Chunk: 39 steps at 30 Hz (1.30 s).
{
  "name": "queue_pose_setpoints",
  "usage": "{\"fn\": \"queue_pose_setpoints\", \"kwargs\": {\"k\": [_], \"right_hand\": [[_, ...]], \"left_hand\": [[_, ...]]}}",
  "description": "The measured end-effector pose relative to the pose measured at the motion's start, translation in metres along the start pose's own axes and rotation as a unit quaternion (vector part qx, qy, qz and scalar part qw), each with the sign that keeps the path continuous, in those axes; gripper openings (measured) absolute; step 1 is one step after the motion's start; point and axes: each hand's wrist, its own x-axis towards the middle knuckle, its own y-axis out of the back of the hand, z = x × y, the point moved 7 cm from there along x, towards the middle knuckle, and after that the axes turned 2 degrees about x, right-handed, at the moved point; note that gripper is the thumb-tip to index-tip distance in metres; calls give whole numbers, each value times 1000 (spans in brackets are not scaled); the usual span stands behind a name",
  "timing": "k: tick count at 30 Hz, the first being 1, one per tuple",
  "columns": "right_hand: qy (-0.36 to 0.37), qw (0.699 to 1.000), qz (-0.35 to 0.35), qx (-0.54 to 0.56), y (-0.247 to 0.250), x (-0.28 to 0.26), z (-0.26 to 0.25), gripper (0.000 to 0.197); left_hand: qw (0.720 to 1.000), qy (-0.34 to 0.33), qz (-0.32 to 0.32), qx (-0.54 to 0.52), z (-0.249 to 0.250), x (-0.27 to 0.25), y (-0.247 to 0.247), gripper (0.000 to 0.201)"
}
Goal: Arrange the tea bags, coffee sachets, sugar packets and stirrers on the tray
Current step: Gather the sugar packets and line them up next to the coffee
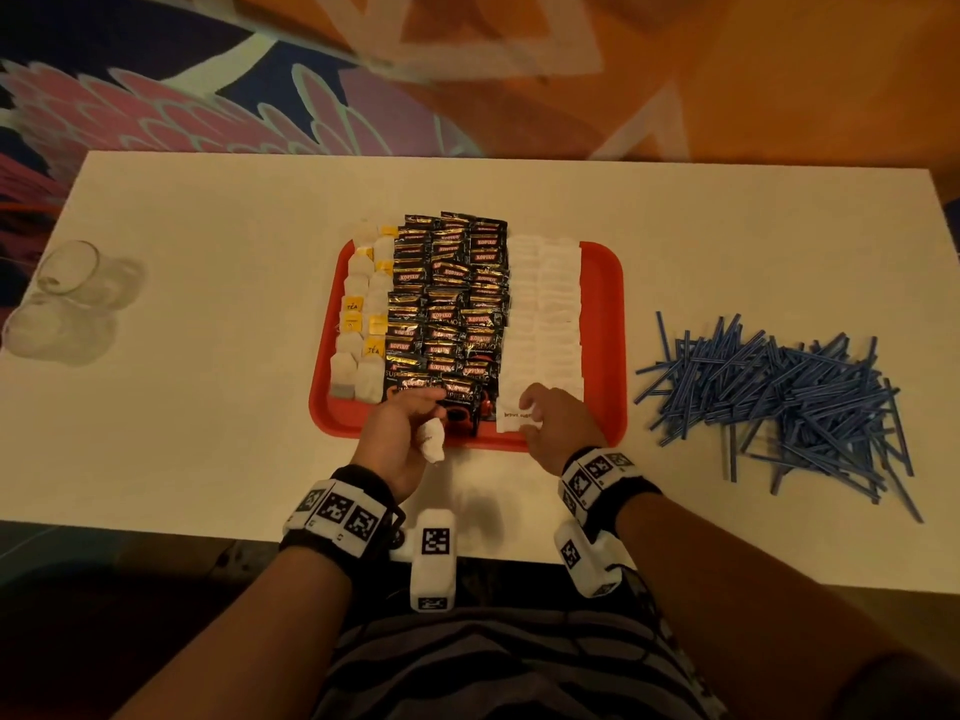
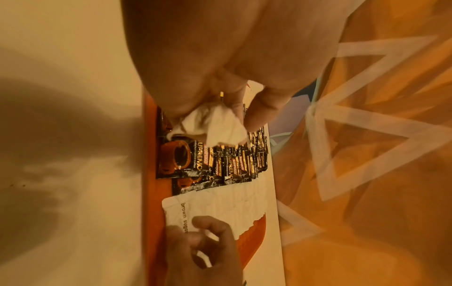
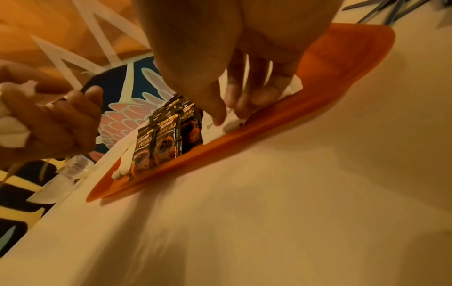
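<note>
Red plastic, the rectangular tray [image 1: 605,324] lies at the middle of the white desk [image 1: 218,418], its near rim towards the person. Three bands of goods fill it. On the left run two columns of pale tea bags [image 1: 363,324] with yellow tags. In the middle lie overlapping rows of black and gold coffee sachets [image 1: 449,309]; the farthest of them stick out past the tray's far rim. To the right of those sit two columns of white paper sugar packets [image 1: 545,314], with a bare red strip of tray beside them.

At the near end of the sugar columns, the right hand [image 1: 558,420] pinches one white packet printed "brown sugar" [image 1: 511,415] between thumb and curled fingers; the packet lies on the tray floor just inside the near rim. The left hand [image 1: 397,433] hovers over the near rim in front of the coffee sachets, its fingers curled round a crumpled white wad [image 1: 432,441]; whether the wad is tissue or packets cannot be told.

Off the tray, well to its right on the desk, thin blue stirrers [image 1: 784,402] lie in a loose heap. Near the desk's left edge stand clear glass cups [image 1: 72,298].
</note>
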Motion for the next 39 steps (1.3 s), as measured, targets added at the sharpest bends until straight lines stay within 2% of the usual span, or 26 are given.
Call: {"fn": "queue_pose_setpoints", "kwargs": {"k": [5, 9, 11, 13, 15, 18, 20, 25, 28, 30, 34, 36, 39], "right_hand": [[-4, 1000, -15, 15, 3, -2, 1, 21], [9, 991, 9, 135, 19, -8, -13, 12], [22, 978, 18, 208, 32, -12, -28, 22], [28, 958, -8, 286, 42, -16, -43, 28], [27, 941, -42, 335, 46, -19, -52, 21], [18, 929, -31, 369, 58, -18, -48, 7], [-4, 912, -21, 409, 67, -19, -43, 12], [-19, 857, -8, 515, 81, -27, -36, 21], [-44, 836, -26, 546, 80, -31, -33, 30], [-59, 834, -48, 546, 78, -34, -30, 32], [-43, 813, -86, 574, 76, -39, -29, 18], [-37, 806, -63, 588, 81, -39, -27, 14], [-46, 811, -7, 583, 87, -37, -20, 17]], "left_hand": [[1000, -8, -6, -3, 6, -3, -2, 46], [998, -48, -10, 31, 12, -3, -11, 45], [995, -80, -23, 54, 17, -8, -22, 39], [989, -120, -29, 77, 23, -14, -34, 33], [981, -156, -33, 109, 27, -19, -44, 30], [968, -199, -40, 147, 34, -27, -59, 29], [967, -205, -42, 142, 35, -31, -66, 28], [982, -159, -65, 81, 25, -38, -79, 27], [978, -194, -38, 60, 26, -44, -81, 21], [975, -218, -22, 43, 29, -49, -83, 19], [957, -273, -13, 102, 35, -57, -86, 20], [942, -300, -7, 152, 39, -61, -86, 20], [922, -331, -7, 202, 40, -63, -87, 16]]}}
